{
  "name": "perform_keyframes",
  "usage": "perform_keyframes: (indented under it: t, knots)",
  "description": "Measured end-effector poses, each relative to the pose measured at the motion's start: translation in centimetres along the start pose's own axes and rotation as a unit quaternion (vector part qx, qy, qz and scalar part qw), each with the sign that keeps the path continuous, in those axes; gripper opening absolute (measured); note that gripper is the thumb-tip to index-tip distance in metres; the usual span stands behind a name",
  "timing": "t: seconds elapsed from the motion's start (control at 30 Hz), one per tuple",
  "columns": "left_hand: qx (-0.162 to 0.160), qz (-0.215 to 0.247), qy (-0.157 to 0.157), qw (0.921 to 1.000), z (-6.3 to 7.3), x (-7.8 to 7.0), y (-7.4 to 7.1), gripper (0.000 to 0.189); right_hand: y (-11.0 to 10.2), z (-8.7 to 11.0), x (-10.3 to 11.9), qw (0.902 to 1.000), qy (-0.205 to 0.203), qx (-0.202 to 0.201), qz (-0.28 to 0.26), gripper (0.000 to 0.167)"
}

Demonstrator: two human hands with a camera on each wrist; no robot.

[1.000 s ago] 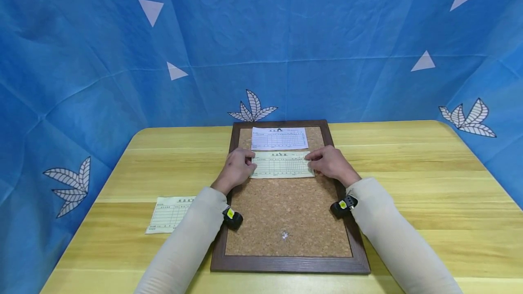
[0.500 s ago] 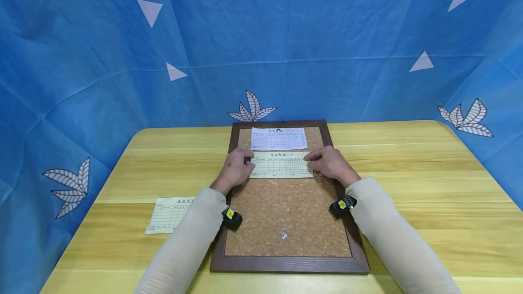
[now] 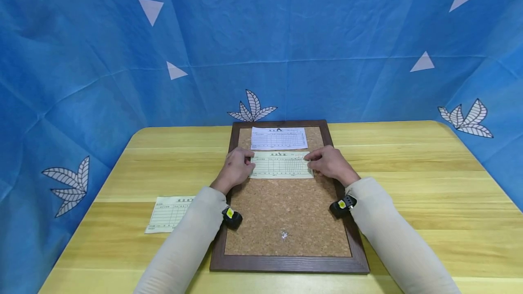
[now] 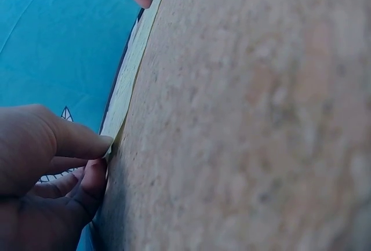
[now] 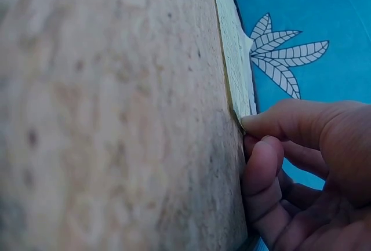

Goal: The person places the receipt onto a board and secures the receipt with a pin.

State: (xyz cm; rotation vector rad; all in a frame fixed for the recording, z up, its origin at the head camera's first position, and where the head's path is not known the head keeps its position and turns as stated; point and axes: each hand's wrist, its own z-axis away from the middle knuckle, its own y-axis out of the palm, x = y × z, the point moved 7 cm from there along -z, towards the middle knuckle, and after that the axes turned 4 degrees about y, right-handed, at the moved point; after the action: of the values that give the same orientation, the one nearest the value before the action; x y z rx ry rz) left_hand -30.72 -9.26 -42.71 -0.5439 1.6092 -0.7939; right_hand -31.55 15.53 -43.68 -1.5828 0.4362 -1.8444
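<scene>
A pale green receipt slip (image 3: 282,167) printed with a ruled table lies across the upper part of a cork board (image 3: 286,214) in a dark wooden frame. At its left edge, my left hand (image 3: 236,166) pinches the paper between thumb and fingers. My right hand (image 3: 328,163) pinches the opposite edge the same way. Just above sits a white slip (image 3: 278,139) with a dark spot at its top middle. Both wrist views show the green slip (image 4: 128,80) stretched close over the cork, its lower edge slightly raised near the left fingertips.
On the wooden table (image 3: 429,194) left of the board lies another green slip (image 3: 165,216), partly covered by the left sleeve. A small whitish patch (image 3: 284,235) shows low on the cork. Behind the table hangs a blue patterned cloth (image 3: 327,35).
</scene>
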Motion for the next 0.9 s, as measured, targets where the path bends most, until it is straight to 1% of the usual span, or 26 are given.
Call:
perform_keyframes:
  t: [0.33,0.57,0.77,0.9]
  knots:
    - [-0.006,0.000,-0.001,1.0000,-0.09,0.16,-0.06,0.031,0.05,-0.08,0.01,1.0000,-0.001,-0.002,-0.005,0.027]
    - [-0.002,-0.005,-0.002,1.0000,-0.12,0.17,0.03,0.032,0.05,-0.06,-0.03,0.9999,0.001,-0.004,-0.010,0.027]
    - [0.002,-0.013,-0.004,0.9999,0.00,0.30,0.03,0.034,-0.03,0.04,0.18,1.0000,-0.004,-0.007,0.002,0.028]
    - [0.011,-0.024,-0.005,0.9996,0.06,0.36,0.02,0.035,-0.02,0.02,0.14,1.0000,-0.002,-0.006,0.002,0.028]
